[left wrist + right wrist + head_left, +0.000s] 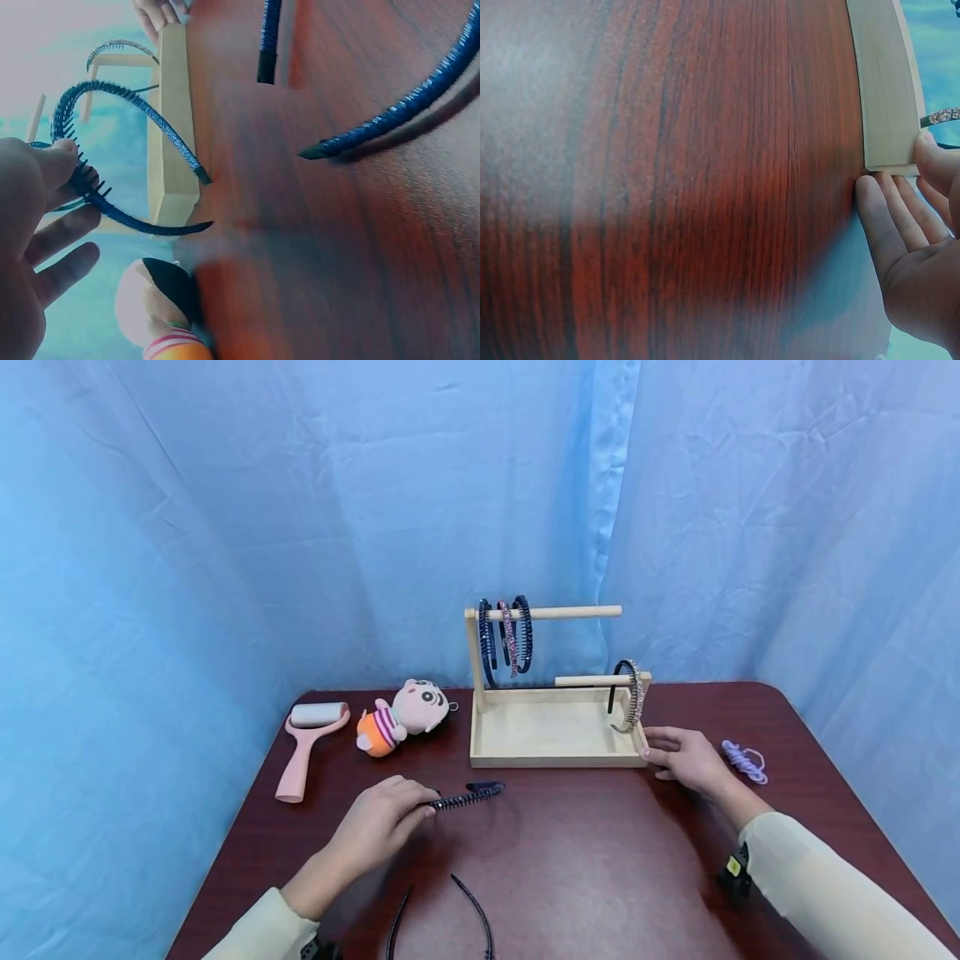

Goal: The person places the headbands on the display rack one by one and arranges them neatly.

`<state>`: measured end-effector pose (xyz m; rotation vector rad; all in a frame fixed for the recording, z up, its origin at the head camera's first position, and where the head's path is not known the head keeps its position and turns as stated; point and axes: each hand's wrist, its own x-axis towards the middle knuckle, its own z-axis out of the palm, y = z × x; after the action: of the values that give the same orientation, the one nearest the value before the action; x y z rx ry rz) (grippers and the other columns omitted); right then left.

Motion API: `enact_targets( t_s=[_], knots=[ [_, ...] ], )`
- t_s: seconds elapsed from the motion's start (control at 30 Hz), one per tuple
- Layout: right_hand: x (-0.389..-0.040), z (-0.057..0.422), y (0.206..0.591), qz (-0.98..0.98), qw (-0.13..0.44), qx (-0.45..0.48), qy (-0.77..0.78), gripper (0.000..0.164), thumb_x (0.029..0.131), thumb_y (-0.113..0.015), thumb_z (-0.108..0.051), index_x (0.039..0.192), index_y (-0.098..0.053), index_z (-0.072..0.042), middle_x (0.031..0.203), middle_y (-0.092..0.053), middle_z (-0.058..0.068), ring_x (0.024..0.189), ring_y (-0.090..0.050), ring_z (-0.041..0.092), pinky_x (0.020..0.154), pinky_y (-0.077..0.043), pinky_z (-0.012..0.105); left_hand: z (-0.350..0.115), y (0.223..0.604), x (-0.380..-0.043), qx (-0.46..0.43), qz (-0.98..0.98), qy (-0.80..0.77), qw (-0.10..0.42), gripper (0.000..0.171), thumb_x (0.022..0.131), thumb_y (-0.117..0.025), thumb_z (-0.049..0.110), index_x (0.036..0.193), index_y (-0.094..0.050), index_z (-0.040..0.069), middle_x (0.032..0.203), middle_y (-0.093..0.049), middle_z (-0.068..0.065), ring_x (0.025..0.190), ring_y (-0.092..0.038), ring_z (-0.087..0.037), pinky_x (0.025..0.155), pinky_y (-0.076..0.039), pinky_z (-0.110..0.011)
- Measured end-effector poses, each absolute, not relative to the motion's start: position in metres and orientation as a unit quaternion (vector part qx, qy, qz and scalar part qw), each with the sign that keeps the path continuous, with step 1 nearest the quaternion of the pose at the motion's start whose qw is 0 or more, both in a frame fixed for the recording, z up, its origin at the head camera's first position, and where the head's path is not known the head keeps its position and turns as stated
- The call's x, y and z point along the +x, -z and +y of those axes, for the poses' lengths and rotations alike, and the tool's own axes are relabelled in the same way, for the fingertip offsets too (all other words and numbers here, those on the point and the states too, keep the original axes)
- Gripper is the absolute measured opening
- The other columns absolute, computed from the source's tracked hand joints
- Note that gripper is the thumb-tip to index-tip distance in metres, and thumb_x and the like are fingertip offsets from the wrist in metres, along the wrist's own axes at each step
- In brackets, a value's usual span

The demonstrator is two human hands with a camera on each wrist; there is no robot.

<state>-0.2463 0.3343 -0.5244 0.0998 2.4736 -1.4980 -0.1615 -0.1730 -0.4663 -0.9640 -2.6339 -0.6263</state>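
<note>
My left hand (381, 818) pinches a dark toothed headband (467, 799) between thumb and fingers, in front of the wooden stand (555, 762). In the left wrist view that headband (124, 88) shows comb teeth along its inside, its two ends pointing towards the table. At the stand's right front corner, my right hand (684, 760) holds the tray end, thumb over the rim and fingers along the outside. Several headbands (526, 635) hang on the upper bar; a sparkly one (634, 697) hangs on the lower bar.
Another dark headband (480, 910) lies near the front edge of the table (615, 868), partly out of the head view. To the left are a pink lint roller (298, 764) and a plush doll (401, 718). A bundle of purple cord (744, 762) lies at the right.
</note>
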Motion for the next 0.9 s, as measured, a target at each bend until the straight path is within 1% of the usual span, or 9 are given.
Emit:
enact_targets(
  t_s=[0.13, 0.23, 0.4, 0.5, 0.6, 0.7, 0.8, 0.9],
  knots=[
    [-0.246, 0.334, 0.525, 0.848, 0.123, 0.033, 0.515, 0.059, 0.103, -0.065, -0.019, 0.155, -0.042, 0.000, 0.150, -0.047, 0.033, 0.110, -0.069, 0.028, 0.083, -0.062, 0.041, -0.171, 0.461, -0.160, -0.314, -0.911, 0.233, 0.134, 0.017, 0.093, -0.078, 0.016, 0.108, -0.076, 0.024, 0.095, -0.069, 0.017, 0.084, -0.060, 0.003, 0.076, -0.057, -0.027],
    [-0.246, 0.335, 0.526, 0.848, 0.123, 0.032, 0.514, 0.060, 0.103, -0.065, -0.020, 0.155, -0.042, 0.000, 0.150, -0.047, 0.033, 0.108, -0.070, 0.027, 0.083, -0.062, 0.041, -0.170, 0.458, -0.160, -0.301, -0.907, 0.266, 0.128, 0.015, 0.093, -0.077, 0.016, 0.107, -0.076, 0.022, 0.095, -0.069, 0.017, 0.081, -0.060, 0.005, 0.074, -0.057, -0.025],
    [-0.246, 0.335, 0.525, 0.851, 0.123, 0.036, 0.510, 0.060, 0.103, -0.065, -0.021, 0.154, -0.043, -0.001, 0.150, -0.048, 0.032, 0.106, -0.070, 0.023, 0.083, -0.062, 0.040, -0.165, 0.451, -0.161, -0.272, -0.887, 0.363, 0.092, 0.011, 0.094, -0.077, 0.017, 0.104, -0.076, 0.021, 0.093, -0.070, 0.016, 0.077, -0.064, 0.003, 0.071, -0.058, -0.025],
    [-0.246, 0.334, 0.523, 0.851, 0.123, 0.039, 0.509, 0.060, 0.103, -0.065, -0.021, 0.154, -0.043, -0.001, 0.150, -0.048, 0.032, 0.105, -0.070, 0.023, 0.083, -0.062, 0.040, -0.159, 0.445, -0.161, -0.255, -0.869, 0.419, 0.069, 0.011, 0.093, -0.078, 0.019, 0.103, -0.076, 0.021, 0.091, -0.073, 0.015, 0.075, -0.066, 0.000, 0.068, -0.058, -0.025],
    [-0.245, 0.333, 0.522, 0.851, 0.124, 0.036, 0.509, 0.061, 0.103, -0.065, -0.022, 0.155, -0.042, 0.000, 0.150, -0.047, 0.033, 0.107, -0.070, 0.024, 0.083, -0.062, 0.040, -0.151, 0.439, -0.162, -0.245, -0.853, 0.457, 0.055, 0.012, 0.092, -0.079, 0.019, 0.104, -0.076, 0.020, 0.091, -0.076, 0.012, 0.077, -0.069, -0.003, 0.070, -0.059, -0.026],
    [-0.245, 0.333, 0.521, 0.848, 0.124, 0.039, 0.513, 0.061, 0.102, -0.066, -0.021, 0.155, -0.043, -0.001, 0.150, -0.047, 0.032, 0.108, -0.070, 0.025, 0.083, -0.062, 0.040, -0.141, 0.433, -0.164, -0.235, -0.841, 0.485, 0.051, 0.013, 0.093, -0.079, 0.021, 0.106, -0.076, 0.020, 0.094, -0.077, 0.009, 0.084, -0.071, -0.005, 0.076, -0.059, -0.028],
    [-0.245, 0.333, 0.522, 0.847, 0.124, 0.036, 0.516, 0.061, 0.102, -0.066, -0.021, 0.155, -0.042, 0.000, 0.150, -0.047, 0.033, 0.107, -0.070, 0.024, 0.083, -0.062, 0.040, -0.130, 0.429, -0.168, -0.231, -0.827, 0.509, 0.055, 0.014, 0.092, -0.079, 0.021, 0.106, -0.077, 0.018, 0.094, -0.079, 0.007, 0.088, -0.072, -0.007, 0.079, -0.059, -0.029],
    [-0.245, 0.333, 0.522, 0.845, 0.123, 0.033, 0.520, 0.061, 0.102, -0.066, -0.021, 0.154, -0.043, 0.000, 0.150, -0.048, 0.032, 0.107, -0.070, 0.023, 0.083, -0.062, 0.040, -0.117, 0.426, -0.174, -0.236, -0.817, 0.522, 0.068, 0.015, 0.091, -0.080, 0.020, 0.105, -0.077, 0.016, 0.093, -0.079, 0.004, 0.088, -0.072, -0.009, 0.080, -0.059, -0.029]
  ],
)
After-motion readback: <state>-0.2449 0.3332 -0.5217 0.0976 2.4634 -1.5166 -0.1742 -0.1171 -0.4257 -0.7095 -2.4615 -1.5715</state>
